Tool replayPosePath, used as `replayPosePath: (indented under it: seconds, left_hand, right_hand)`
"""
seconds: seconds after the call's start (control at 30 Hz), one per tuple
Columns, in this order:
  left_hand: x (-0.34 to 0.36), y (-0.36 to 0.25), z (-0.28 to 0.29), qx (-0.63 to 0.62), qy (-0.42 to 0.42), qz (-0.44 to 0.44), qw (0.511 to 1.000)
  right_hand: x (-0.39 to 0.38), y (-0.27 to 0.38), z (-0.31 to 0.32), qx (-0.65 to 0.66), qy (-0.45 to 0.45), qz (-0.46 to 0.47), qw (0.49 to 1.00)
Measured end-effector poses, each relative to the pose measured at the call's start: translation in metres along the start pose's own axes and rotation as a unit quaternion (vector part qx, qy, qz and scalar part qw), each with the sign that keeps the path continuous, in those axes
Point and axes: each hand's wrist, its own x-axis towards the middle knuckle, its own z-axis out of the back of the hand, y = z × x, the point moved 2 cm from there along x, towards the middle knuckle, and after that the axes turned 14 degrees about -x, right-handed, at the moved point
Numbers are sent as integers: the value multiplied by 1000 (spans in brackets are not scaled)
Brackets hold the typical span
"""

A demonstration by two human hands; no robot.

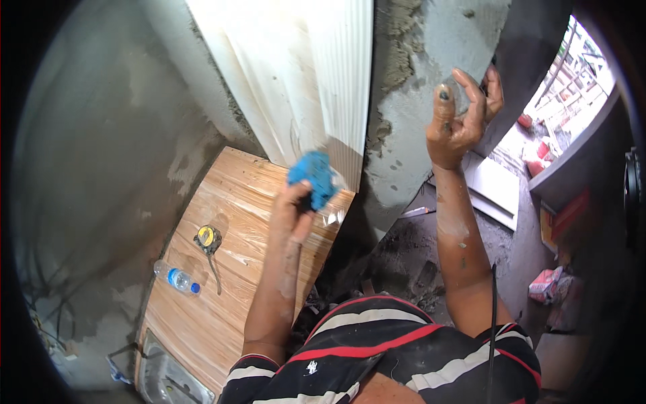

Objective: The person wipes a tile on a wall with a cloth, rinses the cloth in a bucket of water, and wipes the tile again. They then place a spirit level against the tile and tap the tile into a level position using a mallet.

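One crumpled blue cloth [317,176]

rag [315,176]: matt cloth | panel [303,60]: glossy, ribbed | countertop [235,195]: glossy woodgrain | sink [160,363]: shiny metal

wood-grain tabletop [243,237]: yellow-faced tape measure [208,236] rests near a clear bottle [176,277], blue-capped, lying on its side. metal sink [152,347] set into near end.
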Motion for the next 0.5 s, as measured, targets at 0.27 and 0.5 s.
replayPosePath:
  seconds: [0.27, 0.5]
  left_hand:
    - [-34, 18, -6, -96, 88, 58, 990]
    - [-38, 44, 21, -53, 84, 162, 982]
  right_hand:
    - [-38, 90, 50, 183, 335, 18, 924]
    - [-90, 107, 33, 268, 501, -54, 821]
